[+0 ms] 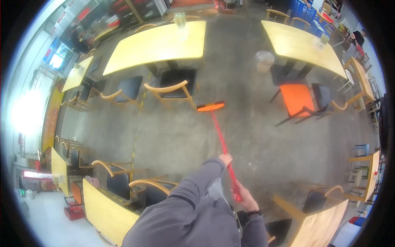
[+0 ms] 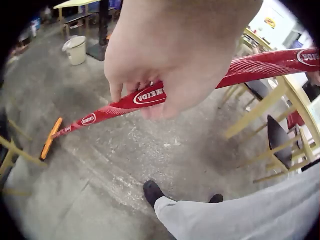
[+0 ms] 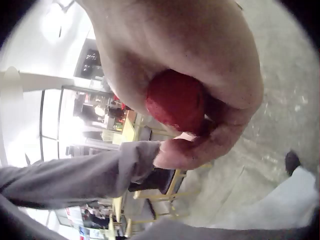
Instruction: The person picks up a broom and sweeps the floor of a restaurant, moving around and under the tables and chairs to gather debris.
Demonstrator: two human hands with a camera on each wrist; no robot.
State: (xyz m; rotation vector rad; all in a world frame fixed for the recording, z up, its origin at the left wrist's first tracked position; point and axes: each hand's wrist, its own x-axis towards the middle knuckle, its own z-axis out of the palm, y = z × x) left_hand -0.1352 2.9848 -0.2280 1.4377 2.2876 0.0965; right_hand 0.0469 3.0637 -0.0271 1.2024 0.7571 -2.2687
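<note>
Grey top (image 1: pixel 181 222) is seen nearest. Red pole (image 1: pixel 220 136) is held two-handed: its butt end is wrapped by the right grip (image 1: pixel 247 199), fingers curled round, no gap left; farther down, the shaft is encircled by the left grip (image 1: pixel 225 159), likewise closed. Orange head (image 1: pixel 210 107) is carried at the far end, well apart from both, near floor (image 1: pixel 185 133), just beside a chair leg (image 1: pixel 191 100); contact can't be told.
</note>
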